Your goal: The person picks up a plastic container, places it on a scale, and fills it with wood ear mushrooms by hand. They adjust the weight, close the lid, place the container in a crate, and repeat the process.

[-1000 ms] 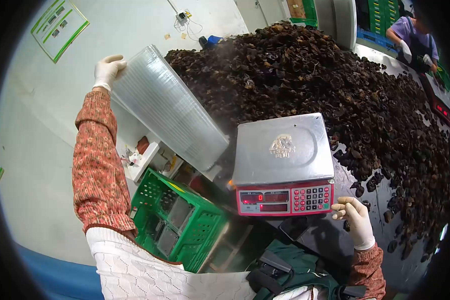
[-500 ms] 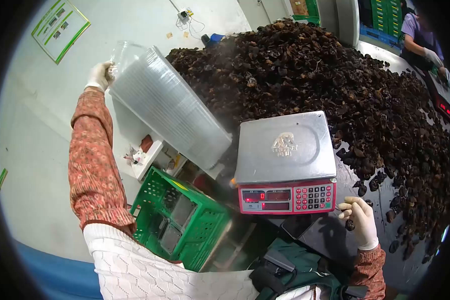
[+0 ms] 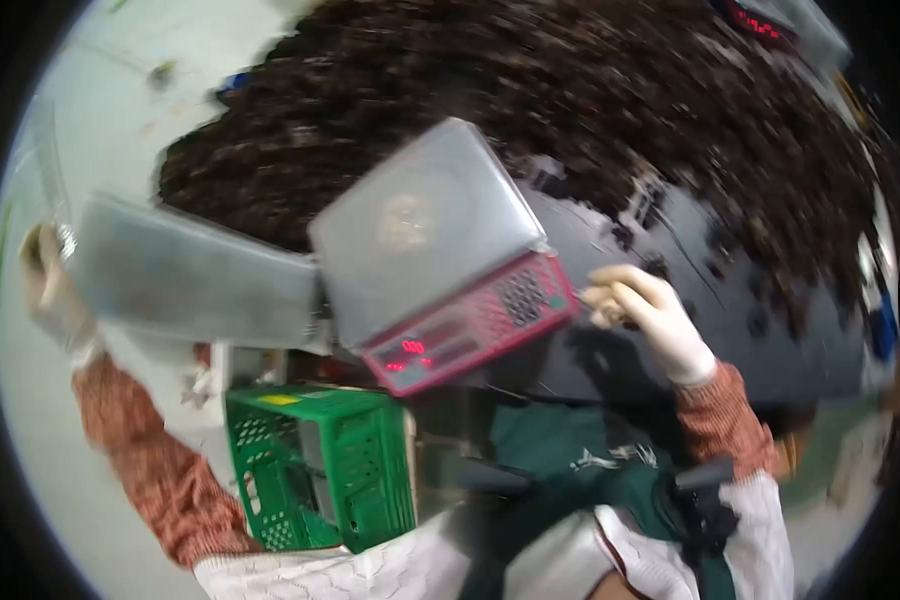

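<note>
My left hand [image 3: 55, 290], in a pale glove, is at the far left with its fingers closed on a clear plastic container [image 3: 52, 170], blurred by motion. Beside it leans a stack of nested clear containers [image 3: 190, 275], its lower end near the scale. A digital scale [image 3: 410, 235] with a red front stands in the middle, its plate bare. Just off the scale's right corner is my right hand [image 3: 635, 305], also gloved, with fingers curled together. What those fingers hold, if anything, cannot be made out.
A large heap of dark, wood-ear-like pieces [image 3: 610, 90] covers the back of the dark table [image 3: 770, 365]. A green perforated crate [image 3: 370, 470] stands below the stack. Another scale's red display [image 3: 760, 25] shows at the upper right.
The view has turned and blurred. My left hand has drawn the clear container leftward, away from the stack. My right hand stays by the scale's right side, fingers still curled.
</note>
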A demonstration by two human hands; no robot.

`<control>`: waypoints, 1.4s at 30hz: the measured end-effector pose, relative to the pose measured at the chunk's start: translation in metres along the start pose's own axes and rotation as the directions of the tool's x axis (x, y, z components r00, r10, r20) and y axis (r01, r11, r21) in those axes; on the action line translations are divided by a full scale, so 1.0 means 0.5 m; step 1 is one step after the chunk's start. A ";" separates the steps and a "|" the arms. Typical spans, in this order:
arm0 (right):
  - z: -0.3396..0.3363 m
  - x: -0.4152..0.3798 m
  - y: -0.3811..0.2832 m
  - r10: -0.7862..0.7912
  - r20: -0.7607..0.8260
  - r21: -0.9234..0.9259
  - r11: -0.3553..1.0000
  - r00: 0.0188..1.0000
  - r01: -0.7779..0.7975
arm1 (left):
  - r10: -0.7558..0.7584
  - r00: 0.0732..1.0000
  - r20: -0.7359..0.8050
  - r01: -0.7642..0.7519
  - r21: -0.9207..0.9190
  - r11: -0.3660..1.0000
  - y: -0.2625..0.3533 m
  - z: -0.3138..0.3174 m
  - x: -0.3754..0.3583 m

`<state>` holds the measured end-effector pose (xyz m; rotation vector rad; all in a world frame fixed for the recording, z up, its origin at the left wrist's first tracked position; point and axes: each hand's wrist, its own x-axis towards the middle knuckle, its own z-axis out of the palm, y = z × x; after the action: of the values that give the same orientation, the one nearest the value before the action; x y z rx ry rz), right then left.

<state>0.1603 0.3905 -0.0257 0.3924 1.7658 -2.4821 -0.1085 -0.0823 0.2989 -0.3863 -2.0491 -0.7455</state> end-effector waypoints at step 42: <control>-0.144 -0.062 0.053 -0.565 -0.054 -0.855 0.451 0.824 0.254 | 0.171 -0.162 0.972 0.895 0.217 -0.390 0.523 0.507 -0.924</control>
<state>0.2076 0.4463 -0.0648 0.3100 3.2377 -1.4383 0.1203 0.2860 -0.0987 0.2838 -1.8731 -3.7927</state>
